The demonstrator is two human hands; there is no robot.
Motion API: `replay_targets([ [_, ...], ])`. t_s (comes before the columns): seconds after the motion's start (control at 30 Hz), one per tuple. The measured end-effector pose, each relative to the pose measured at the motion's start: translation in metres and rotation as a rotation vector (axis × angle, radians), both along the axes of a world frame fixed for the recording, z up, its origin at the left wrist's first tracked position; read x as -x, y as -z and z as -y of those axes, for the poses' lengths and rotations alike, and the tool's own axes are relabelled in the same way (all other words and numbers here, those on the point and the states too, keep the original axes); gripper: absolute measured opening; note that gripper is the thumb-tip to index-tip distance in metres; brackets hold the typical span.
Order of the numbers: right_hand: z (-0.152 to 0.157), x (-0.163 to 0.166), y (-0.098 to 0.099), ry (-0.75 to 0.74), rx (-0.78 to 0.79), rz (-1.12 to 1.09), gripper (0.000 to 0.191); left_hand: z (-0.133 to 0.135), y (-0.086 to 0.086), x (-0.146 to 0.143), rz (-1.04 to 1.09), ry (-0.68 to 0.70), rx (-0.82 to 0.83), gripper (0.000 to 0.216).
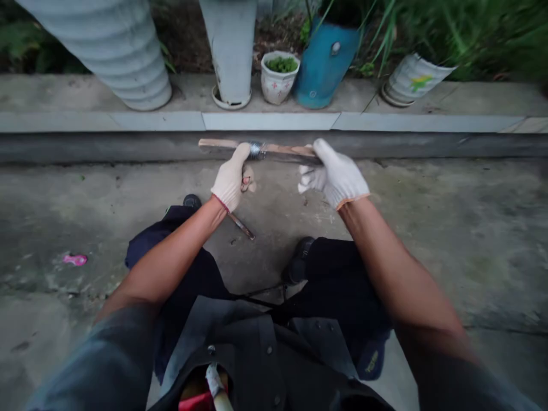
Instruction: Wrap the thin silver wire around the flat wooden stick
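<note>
1. Gloved hands at work: a person holds a wooden stick [287, 151] roughly level, in front of the concrete ledge [269, 121] and running nearly parallel to its edge.

2. The left hand [229, 178], in a pale knit glove, grips the stick beside a silvery wrapping [257, 150], its thumb laid against the wood and its other fingers curled below, on the person's side of the ledge.

3. The right hand [345, 176], in a white glove, pinches the stick's right end in front of the ledge, thumb on top, the remaining fingers loosely bent underneath.

4. A second stick [242, 225] lies on the concrete floor [436, 228], farther from the ledge than the hands and partly hidden by the left forearm.

5. A pink object [75, 260], too small to identify, lies on the floor well apart from the ledge, left of the person's legs.

6. Lined up on the ledge, left to right: a large ribbed pot [124, 57], a tall white pot [231, 51], a small planted pot [278, 83], a blue container [326, 65] and a tilted-looking white pot [413, 83].
</note>
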State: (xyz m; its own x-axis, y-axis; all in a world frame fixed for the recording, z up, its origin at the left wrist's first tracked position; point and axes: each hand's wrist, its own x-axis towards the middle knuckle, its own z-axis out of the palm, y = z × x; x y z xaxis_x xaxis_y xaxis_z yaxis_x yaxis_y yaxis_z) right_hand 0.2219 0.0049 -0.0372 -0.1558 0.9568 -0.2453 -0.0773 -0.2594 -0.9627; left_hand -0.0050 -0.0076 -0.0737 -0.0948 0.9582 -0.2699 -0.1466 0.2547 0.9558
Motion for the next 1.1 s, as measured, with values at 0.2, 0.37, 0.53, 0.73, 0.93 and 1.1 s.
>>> replay_targets([
  [0.2, -0.008, 0.008, 0.005, 0.029, 0.005, -0.160, 0.073, 0.001, -0.002, -0.001, 0.059, -0.107, -0.041, 0.056],
  [0.37, -0.010, -0.004, 0.007, -0.053, 0.118, -0.173, 0.071, 0.006, -0.003, -0.004, -0.060, -0.060, -0.038, 0.062],
  [0.53, -0.001, 0.005, 0.013, 0.076, -0.019, -0.342, 0.079, 0.004, -0.008, -0.009, -0.059, -0.016, -0.057, 0.064],
  [0.73, -0.003, 0.020, 0.019, 0.092, -0.036, -0.442, 0.095, -0.005, -0.008, -0.007, 0.026, -0.061, -0.091, 0.064],
  [0.93, -0.005, 0.026, 0.024, 0.050, 0.000, -0.473, 0.081, 0.001, 0.004, -0.014, -0.072, -0.009, -0.072, 0.068],
  [1.1, -0.009, 0.028, 0.021, 0.002, 0.021, -0.450, 0.075, 0.008, 0.009, -0.028, -0.101, 0.042, -0.125, 0.070],
])
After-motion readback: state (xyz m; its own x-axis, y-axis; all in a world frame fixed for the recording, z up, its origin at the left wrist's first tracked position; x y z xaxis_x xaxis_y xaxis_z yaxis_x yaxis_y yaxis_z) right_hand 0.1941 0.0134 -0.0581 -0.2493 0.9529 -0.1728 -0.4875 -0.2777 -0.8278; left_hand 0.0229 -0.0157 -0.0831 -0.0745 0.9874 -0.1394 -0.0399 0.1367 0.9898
